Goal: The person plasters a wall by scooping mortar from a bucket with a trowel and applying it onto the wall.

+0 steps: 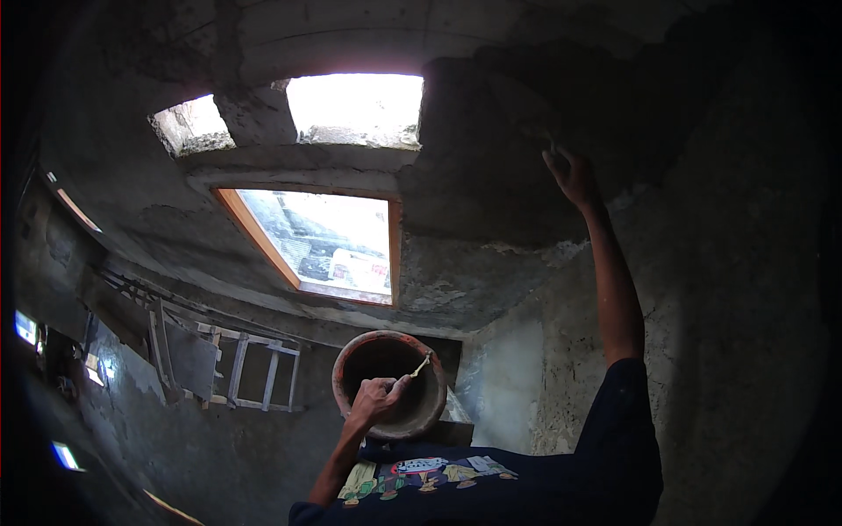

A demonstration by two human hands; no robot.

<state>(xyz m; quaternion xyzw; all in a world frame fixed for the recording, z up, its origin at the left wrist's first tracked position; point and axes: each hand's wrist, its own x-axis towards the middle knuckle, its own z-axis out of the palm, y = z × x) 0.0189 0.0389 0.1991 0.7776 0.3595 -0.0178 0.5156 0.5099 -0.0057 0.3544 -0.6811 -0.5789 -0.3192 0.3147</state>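
Note:
My left hand (375, 400) is closed on the pale cord handle (421, 366) of a round bucket (341, 377). The bucket has a reddish, mortar-smeared rim, and its inside is dark. My right arm reaches far up to the wall. There my right hand (574, 180) is closed around the handle of a trowel (550, 138), whose blade is hard to make out against a dark, damp-looking patch of plaster (491, 149).
A wood-framed window (395, 254) sits in the wall left of my right arm, with two bright openings (355, 110) above it. A rough side wall (702, 351) stands at the right. Lower left is a wooden ladder-like frame (237, 368) beside leaning boards (189, 359).

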